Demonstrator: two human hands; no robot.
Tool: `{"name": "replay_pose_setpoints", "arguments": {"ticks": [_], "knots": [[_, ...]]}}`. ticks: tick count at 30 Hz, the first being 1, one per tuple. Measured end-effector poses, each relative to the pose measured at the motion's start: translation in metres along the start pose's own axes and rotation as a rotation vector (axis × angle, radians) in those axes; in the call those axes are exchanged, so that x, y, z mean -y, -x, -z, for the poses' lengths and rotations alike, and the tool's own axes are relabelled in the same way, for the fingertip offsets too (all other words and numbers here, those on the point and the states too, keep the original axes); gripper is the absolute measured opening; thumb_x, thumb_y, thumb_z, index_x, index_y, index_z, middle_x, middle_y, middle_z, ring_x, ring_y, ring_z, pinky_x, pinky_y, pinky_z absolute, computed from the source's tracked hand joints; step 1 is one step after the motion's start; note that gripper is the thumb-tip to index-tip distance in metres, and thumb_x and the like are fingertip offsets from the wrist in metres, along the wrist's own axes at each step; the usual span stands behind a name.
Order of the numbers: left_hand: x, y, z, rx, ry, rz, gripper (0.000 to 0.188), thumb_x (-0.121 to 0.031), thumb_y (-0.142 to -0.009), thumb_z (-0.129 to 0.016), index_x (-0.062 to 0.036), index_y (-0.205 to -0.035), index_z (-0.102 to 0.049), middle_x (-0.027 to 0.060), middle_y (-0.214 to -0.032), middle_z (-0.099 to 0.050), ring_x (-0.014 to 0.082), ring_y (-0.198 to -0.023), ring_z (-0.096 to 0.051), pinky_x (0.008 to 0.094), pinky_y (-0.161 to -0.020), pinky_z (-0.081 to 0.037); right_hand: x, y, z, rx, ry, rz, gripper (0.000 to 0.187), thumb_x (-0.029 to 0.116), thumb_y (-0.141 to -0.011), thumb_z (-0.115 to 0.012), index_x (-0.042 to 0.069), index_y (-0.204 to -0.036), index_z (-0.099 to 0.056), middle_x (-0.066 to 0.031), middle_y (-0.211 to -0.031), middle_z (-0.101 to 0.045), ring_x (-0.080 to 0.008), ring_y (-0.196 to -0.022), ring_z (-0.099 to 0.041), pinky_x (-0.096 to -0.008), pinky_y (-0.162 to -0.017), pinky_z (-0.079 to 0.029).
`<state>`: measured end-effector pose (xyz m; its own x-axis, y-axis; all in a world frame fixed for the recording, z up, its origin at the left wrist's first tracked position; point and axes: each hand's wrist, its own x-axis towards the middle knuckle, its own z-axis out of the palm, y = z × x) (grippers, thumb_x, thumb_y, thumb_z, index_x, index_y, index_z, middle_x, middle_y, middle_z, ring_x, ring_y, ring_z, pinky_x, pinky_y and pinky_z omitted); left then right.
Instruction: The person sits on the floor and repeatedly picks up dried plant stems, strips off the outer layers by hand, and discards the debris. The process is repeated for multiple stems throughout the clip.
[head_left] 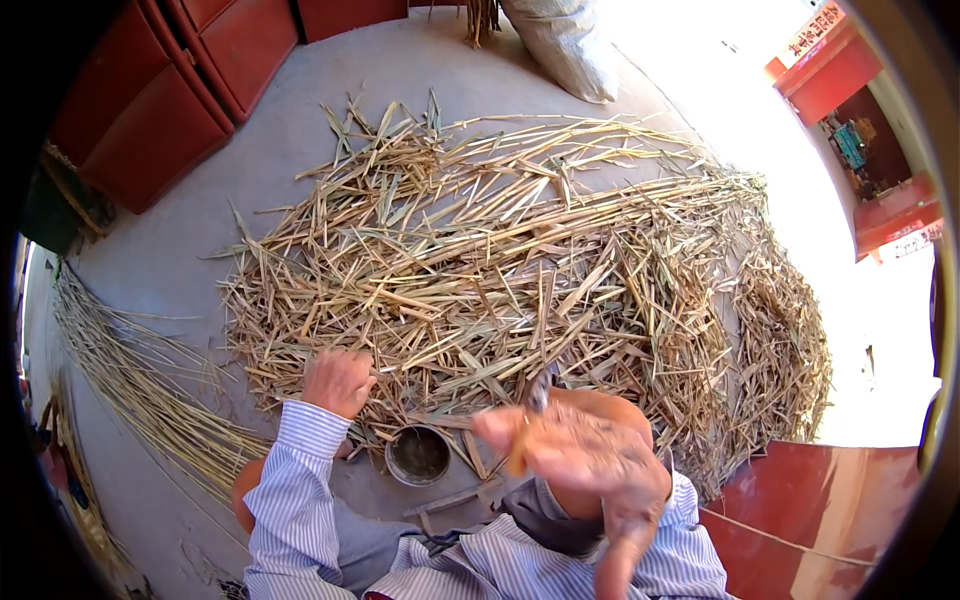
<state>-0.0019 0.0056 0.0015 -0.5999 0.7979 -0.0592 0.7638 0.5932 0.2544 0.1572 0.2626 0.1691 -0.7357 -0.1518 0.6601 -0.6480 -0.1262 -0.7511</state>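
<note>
My left hand (338, 382) is closed at the near left edge of a wide heap of dry stalks and leaves (480, 270). Whatever lies within its curled fingers is hidden. Raised closer to the camera, my right hand (590, 455) has its fingers stretched to the left and its thumb pointing down. Across those fingers sits a small tool (538, 392) with a grey metal end and what looks like a tan handle; its exact kind cannot be made out. Between my knees stands a round metal container (418, 455) with something dark inside.
Long thin stalks (150, 380) lie in a bundle at my left. Red padded seats (150, 110) stand at the far left, and a pale sack (568, 45) at the back. A red board (810, 510) is at the near right. Bright sunlight falls on the floor at right.
</note>
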Motion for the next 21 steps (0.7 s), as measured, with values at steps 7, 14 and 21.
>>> {"name": "replay_pose_setpoints", "arguments": {"ticks": [7,14,21], "knots": [[0.005,0.002,-0.017,0.001,0.055,0.007,0.025,-0.025,-0.074,-0.070,-0.0052,-0.082,-0.056,0.0156,-0.078,-0.060,0.0374,-0.080,-0.058,0.0490,-0.073,-0.044,-0.004,0.001,0.019,0.322,0.433,-0.336,0.102,0.059,-0.078,-0.068,0.000,-0.149,-0.027,-0.0220,-0.151,-0.032,-0.0382,-0.139,-0.035,-0.0482,-0.111,-0.031],[0.007,0.013,-0.020,0.096,0.029,0.009,0.025,-0.026,-0.075,-0.069,-0.0052,-0.085,-0.060,0.0153,-0.082,-0.062,0.0366,-0.082,-0.059,0.0481,-0.075,-0.043,-0.015,0.006,0.006,0.533,0.374,-0.435,0.097,0.054,-0.079,-0.071,-0.001,-0.147,-0.030,-0.0211,-0.151,-0.034,-0.0394,-0.139,-0.034,-0.0485,-0.111,-0.031],[0.007,0.034,-0.010,0.147,0.003,0.075,0.025,-0.023,-0.076,-0.073,-0.0036,-0.085,-0.060,0.0166,-0.086,-0.063,0.0358,-0.086,-0.060,0.0456,-0.077,-0.044,-0.044,-0.031,0.111,0.127,0.699,-0.521,0.089,0.044,-0.082,-0.073,-0.002,-0.146,-0.030,-0.0272,-0.143,-0.042,-0.0341,-0.128,-0.049,-0.0445,-0.103,-0.045]]}}
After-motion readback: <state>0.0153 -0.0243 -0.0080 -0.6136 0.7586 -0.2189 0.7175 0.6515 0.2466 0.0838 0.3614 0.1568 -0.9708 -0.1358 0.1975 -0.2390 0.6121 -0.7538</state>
